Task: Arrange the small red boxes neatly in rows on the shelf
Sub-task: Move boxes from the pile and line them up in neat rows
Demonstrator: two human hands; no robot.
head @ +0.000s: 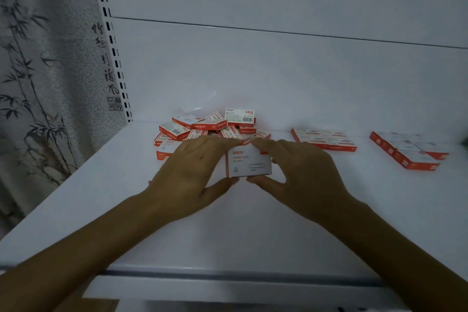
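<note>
A white and red paper-clip box (249, 162) is held just above the white shelf (253, 230), in front of a loose pile of small red boxes (207, 126). My left hand (192, 172) pinches its left side, fingers on the far edge and thumb on the near edge. My right hand (301, 172) pinches its right side the same way. Further right, one neat block of red boxes (324, 139) lies flat, and another block (410, 148) sits at the far right. Parts of the pile are hidden behind my hands.
The shelf's white back panel (278, 71) rises behind the boxes. A slotted upright (114, 40) bounds the shelf at the left, with a bamboo-print curtain (43, 83) beside it. The shelf's front edge (228, 273) runs below my forearms.
</note>
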